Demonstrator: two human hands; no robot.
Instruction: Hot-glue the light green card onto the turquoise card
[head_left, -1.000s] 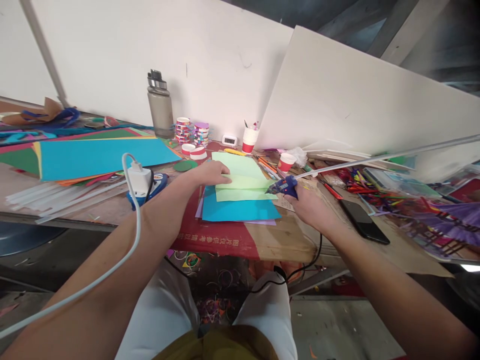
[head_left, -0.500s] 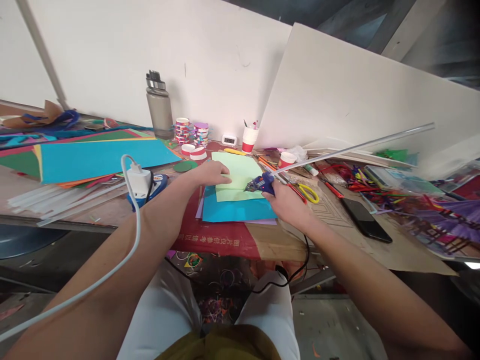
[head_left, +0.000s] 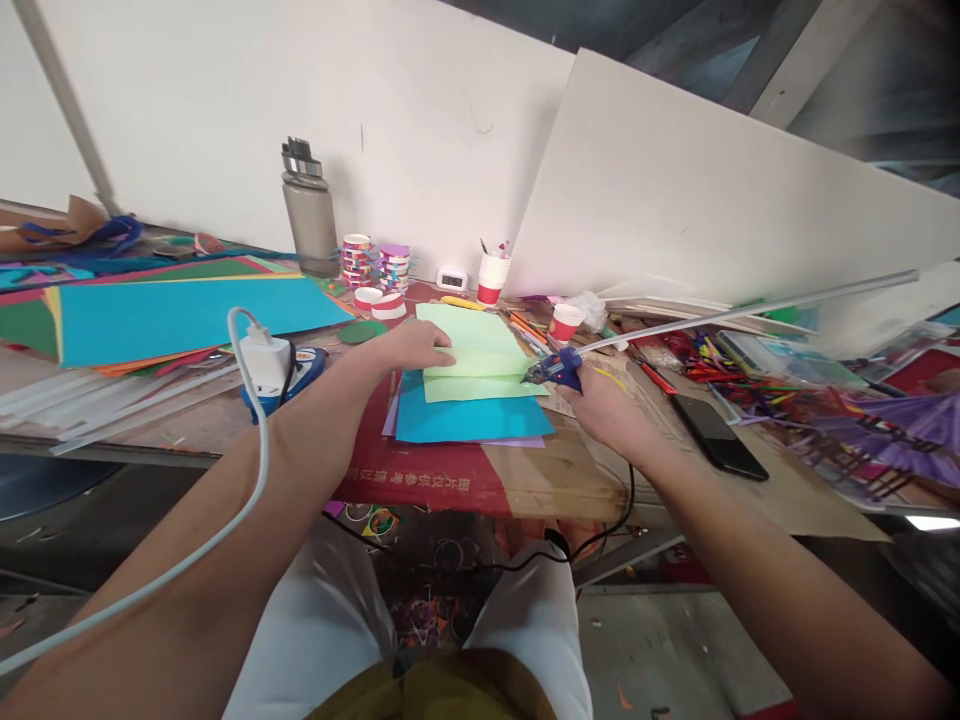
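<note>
My right hand (head_left: 607,405) is wrapped round a blue hot glue gun (head_left: 561,368). A long clear glue stick (head_left: 757,312) juts out of its back, up to the right. Its nozzle points left, at the right end of the fold in a light green paper sheet (head_left: 480,345). At the sheet's left side my left hand (head_left: 416,345) grips the folded paper, fingers curled; the fingertips are partly hidden. Below the green sheet lie a blue sheet (head_left: 465,420) and a mostly covered pale purple sheet (head_left: 525,442).
A power strip with a white plug (head_left: 266,362) and cable stands at left, near coloured sheets (head_left: 195,315). Behind are a water bottle (head_left: 310,215), paper cups (head_left: 491,275) and a small clock (head_left: 451,280). A phone (head_left: 720,437) lies at right. A black cord (head_left: 626,500) hangs over the table edge.
My right hand has moved the glue gun rightward along the fold, from near its middle to its right end. My left hand stays on the paper. The view has shifted slightly.
</note>
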